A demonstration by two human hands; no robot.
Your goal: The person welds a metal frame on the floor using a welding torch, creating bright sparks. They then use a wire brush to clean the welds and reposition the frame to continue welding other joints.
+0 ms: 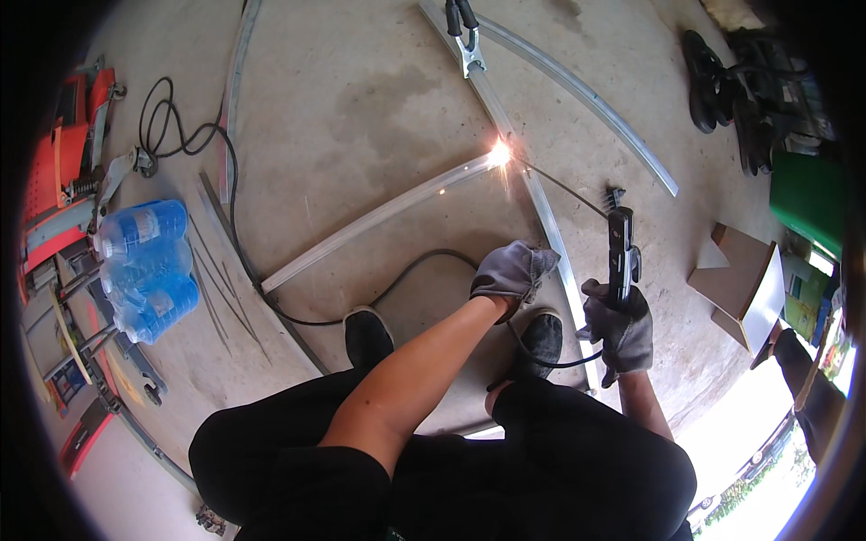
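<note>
Head view: stained concrete floor [352, 108]; long metal bar [548, 221] is the reference. Shorter bar [379, 216] meets it from the left, bright arc [500, 153] at the joint. Right hand [622, 329], right of the long bar: fingers wrapped round black electrode holder [620, 252]. Left hand [511, 273], left of it: fingers curled, grip cannot be told. Well left: blue bottles [149, 270], label illegible.

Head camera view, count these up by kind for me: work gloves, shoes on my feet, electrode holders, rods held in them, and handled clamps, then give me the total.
Grey work gloves: 2
Shoes on your feet: 2
Electrode holder: 1
Welding rod in the holder: 1
Clamp with black handles: 1
Total: 7
</note>
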